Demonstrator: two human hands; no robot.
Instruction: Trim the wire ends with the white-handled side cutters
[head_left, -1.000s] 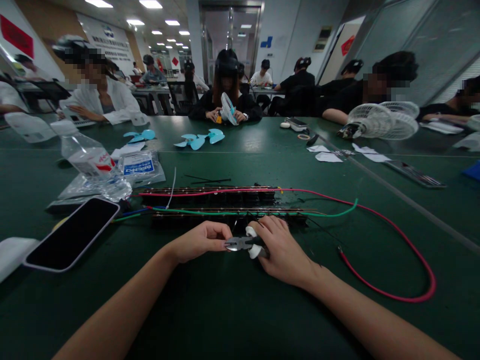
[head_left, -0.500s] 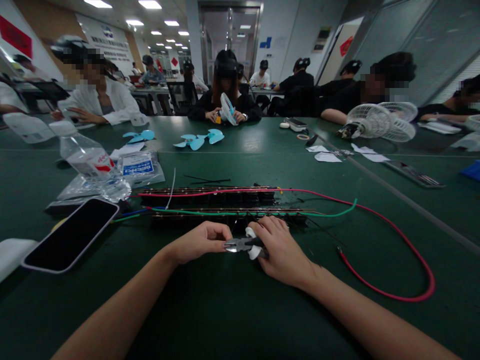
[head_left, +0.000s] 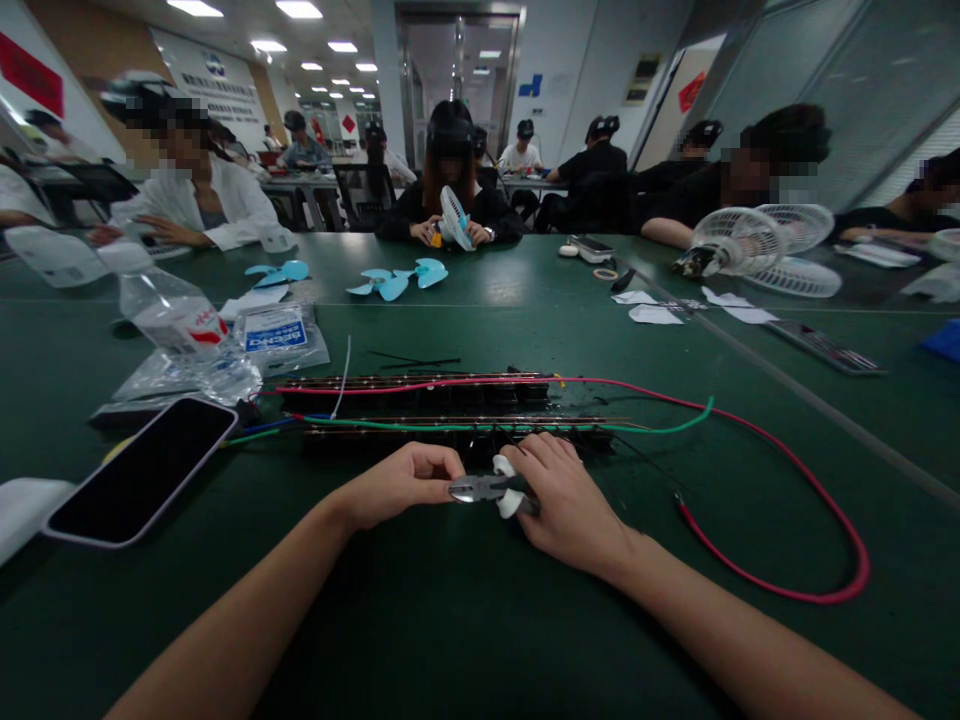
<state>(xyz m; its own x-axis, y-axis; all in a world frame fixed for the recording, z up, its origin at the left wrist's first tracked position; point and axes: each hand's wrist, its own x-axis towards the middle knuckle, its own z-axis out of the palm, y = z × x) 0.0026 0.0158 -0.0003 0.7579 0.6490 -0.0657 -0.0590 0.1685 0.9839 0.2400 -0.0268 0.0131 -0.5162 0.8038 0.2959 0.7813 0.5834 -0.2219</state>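
Note:
My right hand (head_left: 562,500) is closed round the handles of diagonal cutting pliers (head_left: 480,488), whose jaws point left. The fingers of my left hand (head_left: 401,485) are pinched together at the tip of the jaws; anything between them is too small to make out. Just beyond my hands lie two long black strips with rows of metal contacts, a nearer strip (head_left: 360,437) and a farther strip (head_left: 337,382). A green wire (head_left: 675,426) runs along the nearer one. A thick red wire (head_left: 780,435) passes over the farther one and loops round on the right.
To the left are a phone (head_left: 142,470), a plastic bottle (head_left: 176,315) and a labelled bag (head_left: 276,335). Blue fan blades (head_left: 390,282) lie across the table. A white fan (head_left: 739,245) stands far right near a seated person. Another person opposite holds a small fan (head_left: 456,220).
The plier jaws have tilted slightly and the handles have come a little closer together. Both hands stay in almost the same place.

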